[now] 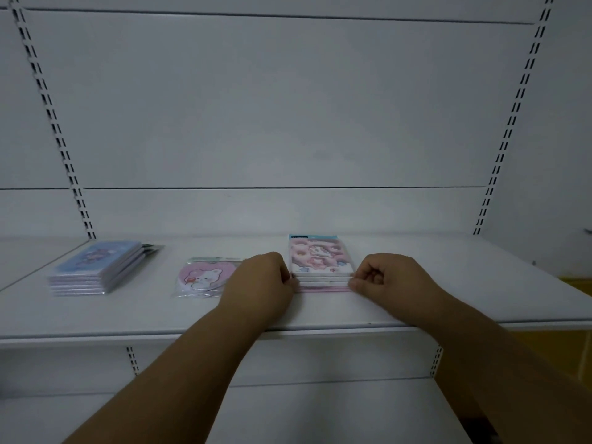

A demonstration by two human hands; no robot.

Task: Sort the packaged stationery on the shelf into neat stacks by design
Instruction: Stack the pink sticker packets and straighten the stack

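- Fingers of your right hand are curled, tips pressed on the right edge of the pink unicorn stack; your left hand mirrors it, fingers curled against the left edge. So both hands squeeze the stack from the sides, no lift visible.
- Step in hand, as I read it: squaring up the pink stack, which sits on the shelf right of centre, well back from the front lip.
- Bottom packs look slightly offset toward you; the pink edge sticks out under the white ones. Next move probably calls for a push on the front edge to bring them flush.
- Bear-design pack lies just left of your left hand, partly hidden by it. I can't tell if it's a single pack or a short pile.
- Blue stack is far left, its upper packs fanned toward the back; likely needs the same squaring.
- Room: shelf is bare to the right of the pink stack and in front of all three groups. Back panel is close behind the stack, so keep pushes light in that direction.
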